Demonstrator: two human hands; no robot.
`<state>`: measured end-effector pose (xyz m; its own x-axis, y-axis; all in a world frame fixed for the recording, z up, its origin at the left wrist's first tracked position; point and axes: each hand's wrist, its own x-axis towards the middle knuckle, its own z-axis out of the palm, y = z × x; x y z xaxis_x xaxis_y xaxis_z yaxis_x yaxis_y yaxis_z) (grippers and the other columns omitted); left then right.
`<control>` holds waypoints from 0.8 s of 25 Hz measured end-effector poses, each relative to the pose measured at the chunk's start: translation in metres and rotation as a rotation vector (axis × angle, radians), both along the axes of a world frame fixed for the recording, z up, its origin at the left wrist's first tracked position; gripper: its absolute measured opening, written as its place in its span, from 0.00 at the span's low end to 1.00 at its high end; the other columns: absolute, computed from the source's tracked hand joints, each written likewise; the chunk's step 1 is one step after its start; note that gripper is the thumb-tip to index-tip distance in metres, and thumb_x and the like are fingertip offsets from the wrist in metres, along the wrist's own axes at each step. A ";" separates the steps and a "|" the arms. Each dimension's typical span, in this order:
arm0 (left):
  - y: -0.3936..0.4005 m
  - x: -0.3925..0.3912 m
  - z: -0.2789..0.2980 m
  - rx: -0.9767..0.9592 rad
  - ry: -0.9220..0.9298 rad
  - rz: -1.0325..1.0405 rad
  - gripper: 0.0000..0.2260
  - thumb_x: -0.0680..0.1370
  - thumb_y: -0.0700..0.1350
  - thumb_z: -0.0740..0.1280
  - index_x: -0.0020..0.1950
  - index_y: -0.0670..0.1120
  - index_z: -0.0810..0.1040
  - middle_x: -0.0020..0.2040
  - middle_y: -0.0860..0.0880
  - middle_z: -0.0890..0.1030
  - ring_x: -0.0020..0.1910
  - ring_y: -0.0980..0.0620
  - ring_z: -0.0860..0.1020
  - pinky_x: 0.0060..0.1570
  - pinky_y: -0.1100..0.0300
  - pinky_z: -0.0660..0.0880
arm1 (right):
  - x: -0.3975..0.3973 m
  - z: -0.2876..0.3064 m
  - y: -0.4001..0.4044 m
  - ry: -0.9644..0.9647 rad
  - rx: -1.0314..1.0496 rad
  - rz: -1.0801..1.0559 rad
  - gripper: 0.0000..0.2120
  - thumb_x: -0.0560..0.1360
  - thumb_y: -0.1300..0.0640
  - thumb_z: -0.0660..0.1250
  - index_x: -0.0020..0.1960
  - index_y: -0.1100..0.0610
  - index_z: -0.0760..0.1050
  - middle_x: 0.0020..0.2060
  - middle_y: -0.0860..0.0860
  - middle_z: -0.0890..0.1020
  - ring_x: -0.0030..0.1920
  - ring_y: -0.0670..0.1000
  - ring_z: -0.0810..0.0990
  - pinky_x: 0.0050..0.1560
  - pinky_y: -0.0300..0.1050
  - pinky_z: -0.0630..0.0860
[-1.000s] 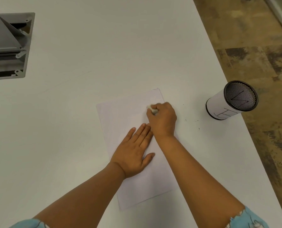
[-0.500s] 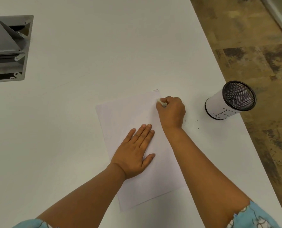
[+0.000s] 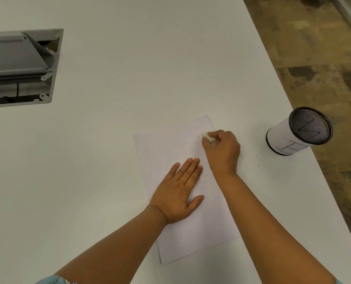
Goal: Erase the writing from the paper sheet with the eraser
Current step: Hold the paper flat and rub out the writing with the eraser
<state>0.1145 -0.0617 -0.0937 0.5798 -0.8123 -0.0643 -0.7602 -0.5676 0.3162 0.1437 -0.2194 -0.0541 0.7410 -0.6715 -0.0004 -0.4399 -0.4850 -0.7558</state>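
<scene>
A white paper sheet [image 3: 170, 148] lies slanted on the white table [image 3: 129, 68]. My left hand [image 3: 179, 191] lies flat on the middle of the sheet, fingers straight and together, pressing it down. My right hand [image 3: 223, 150] pinches a small white eraser [image 3: 208, 137] and holds its tip against the sheet near the upper right edge. No writing can be made out on the sheet.
A black mesh pen cup [image 3: 299, 133] wrapped in white paper stands near the table's right edge. A grey metal cable hatch [image 3: 21, 66] is open in the tabletop at far left. A few dark eraser crumbs [image 3: 257, 160] lie right of the sheet. The floor [image 3: 324, 58] lies beyond the right edge.
My right hand moved the eraser from the sheet's upper middle toward its upper right edge and stays there. My left hand has kept its place on the sheet.
</scene>
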 end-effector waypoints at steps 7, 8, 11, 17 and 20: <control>0.040 0.023 0.045 -0.521 0.074 0.722 0.21 0.79 0.50 0.57 0.69 0.44 0.70 0.69 0.48 0.71 0.69 0.51 0.66 0.70 0.54 0.59 | -0.043 0.012 0.008 -0.165 0.527 -0.269 0.02 0.72 0.54 0.68 0.45 0.51 0.77 0.41 0.48 0.80 0.39 0.44 0.76 0.39 0.29 0.74; 0.040 0.027 0.052 -0.593 0.191 0.865 0.17 0.79 0.48 0.59 0.67 0.45 0.72 0.65 0.49 0.74 0.65 0.51 0.70 0.66 0.54 0.66 | -0.044 0.016 0.006 -0.195 0.690 -0.330 0.02 0.73 0.55 0.67 0.45 0.51 0.77 0.41 0.48 0.79 0.39 0.45 0.76 0.38 0.32 0.75; 0.020 0.036 0.067 -0.530 0.377 0.894 0.16 0.79 0.44 0.63 0.67 0.49 0.72 0.65 0.50 0.74 0.64 0.51 0.72 0.62 0.56 0.70 | -0.053 0.029 0.001 -0.295 1.131 -0.407 0.05 0.77 0.60 0.61 0.49 0.55 0.75 0.44 0.53 0.77 0.37 0.48 0.74 0.35 0.36 0.77; 0.036 0.037 0.034 -0.076 0.136 0.715 0.33 0.77 0.62 0.49 0.77 0.46 0.51 0.78 0.47 0.48 0.76 0.50 0.43 0.72 0.52 0.40 | -0.064 0.040 -0.030 -0.348 1.316 -0.370 0.12 0.78 0.61 0.53 0.54 0.60 0.74 0.37 0.54 0.74 0.34 0.48 0.76 0.35 0.37 0.79; 0.059 0.032 0.021 -0.054 0.129 0.723 0.39 0.71 0.66 0.41 0.77 0.45 0.50 0.78 0.46 0.47 0.76 0.52 0.41 0.72 0.51 0.39 | -0.066 0.037 -0.033 -0.286 1.338 -0.334 0.11 0.77 0.60 0.55 0.53 0.61 0.74 0.37 0.55 0.75 0.36 0.50 0.74 0.32 0.36 0.77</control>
